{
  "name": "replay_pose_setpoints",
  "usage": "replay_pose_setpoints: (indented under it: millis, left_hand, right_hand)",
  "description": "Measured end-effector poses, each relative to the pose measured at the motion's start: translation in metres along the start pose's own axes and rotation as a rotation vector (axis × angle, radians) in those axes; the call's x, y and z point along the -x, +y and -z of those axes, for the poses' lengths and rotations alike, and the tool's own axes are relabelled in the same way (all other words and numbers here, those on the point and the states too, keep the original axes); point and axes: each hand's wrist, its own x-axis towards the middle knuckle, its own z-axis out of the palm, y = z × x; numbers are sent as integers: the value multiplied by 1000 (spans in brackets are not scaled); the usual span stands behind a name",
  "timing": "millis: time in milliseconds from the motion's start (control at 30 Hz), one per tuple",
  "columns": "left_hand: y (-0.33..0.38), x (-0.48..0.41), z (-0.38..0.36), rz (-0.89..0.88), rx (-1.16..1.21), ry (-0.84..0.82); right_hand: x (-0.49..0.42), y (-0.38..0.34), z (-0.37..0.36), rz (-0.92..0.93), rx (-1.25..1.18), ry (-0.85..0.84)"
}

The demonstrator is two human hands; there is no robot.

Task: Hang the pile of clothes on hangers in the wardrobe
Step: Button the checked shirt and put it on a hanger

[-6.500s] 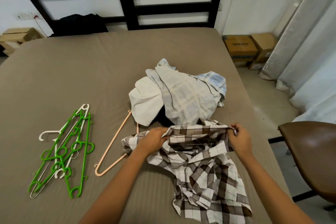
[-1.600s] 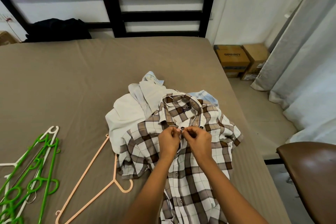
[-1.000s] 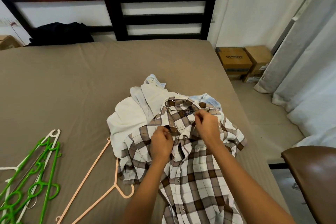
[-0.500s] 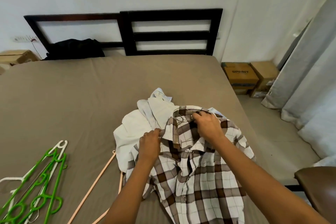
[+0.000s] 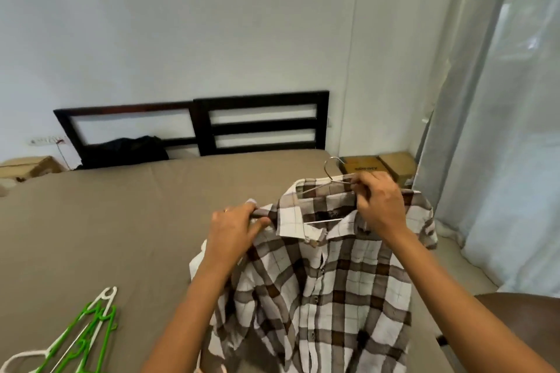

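Observation:
A brown and white checked shirt (image 5: 327, 288) hangs in the air over the bed on a thin metal wire hanger (image 5: 330, 174), whose hook sticks up above the collar. My right hand (image 5: 378, 206) grips the hanger's top at the collar. My left hand (image 5: 233, 230) pinches the shirt's left shoulder. The shirt hides the rest of the clothes pile. No wardrobe is in view.
Green and white plastic hangers (image 5: 81, 339) lie on the brown bed (image 5: 106, 236) at the lower left. A dark garment (image 5: 127, 151) sits by the black headboard (image 5: 260, 124). Cardboard boxes (image 5: 378, 165) and a curtain (image 5: 500, 130) stand right; a brown chair (image 5: 521, 321) is at lower right.
The shirt has been lifted off the pile and now hangs from the wire hanger. My right hand moved up to the hanger top. The view tilted upward toward the wall.

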Motion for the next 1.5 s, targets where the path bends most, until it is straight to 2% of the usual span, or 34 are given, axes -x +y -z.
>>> replay_pose_setpoints:
  millis: [133,300,367,433,467,533,600,667,700,800,833,900,933,1000,1067,1133,1267,1333,1400,1500]
  left_hand:
    - [63,-29,76,-109,189,-30]
    - [112,-47,159,-37,299,218]
    - [129,-49,183,-42,271,328]
    - [146,-51,202,-53,255,412]
    - [154,-51,210,-60,242,444]
    - [165,-52,222,-92,180,498]
    - [172,-53,231,-129,82,529]
    - [182,-54,241,-163,-7,552]
    - [187,-55,246,-185,-41,570]
    - [195,-57,265,-238,-62,656]
    - [195,-56,271,-260,-56,685]
    - [195,-53,281,-302,-39,726]
    - [196,-52,285,-326,-35,738]
    - [197,-49,290,-376,-36,750]
    - [196,-47,290,-416,-57,753]
    - [193,-45,289,-418,-70,766]
    - [194,-43,291,-271,-105,808]
    - [203,-36,290,-252,-83,820]
    - [216,-27,284,-298,-28,765]
    - [219,-22,281,-458,83,514]
  right_hand:
    - [-44,-52,77,146,-59,62]
    - [-92,-95,160,155,-142,210]
    - [-103,-105,186,45,95,272]
    - [-108,-112,210,-199,248,125]
    - [-111,-113,220,-302,218,19]
    - [-118,-116,243,-377,31,-127]
    - [-128,-117,262,-338,-221,-71]
    - [-133,-122,277,-229,-368,137]
    - [-135,-124,283,-172,-435,155]
    - [-134,-118,285,-138,-657,-187]
    - [-134,-112,283,-95,-601,-192]
    - [-136,-96,281,48,-276,-94]
    - [-136,-91,279,107,-160,-98]
    - [-132,-87,276,164,-134,-138]
    - [-131,-87,278,175,-161,-85]
    - [-133,-88,280,184,-69,-16]
    - [-136,-85,279,116,139,16]
    - [-136,-85,276,83,202,23]
    - [-138,-86,273,71,224,34]
    - [-139,-85,273,86,216,75]
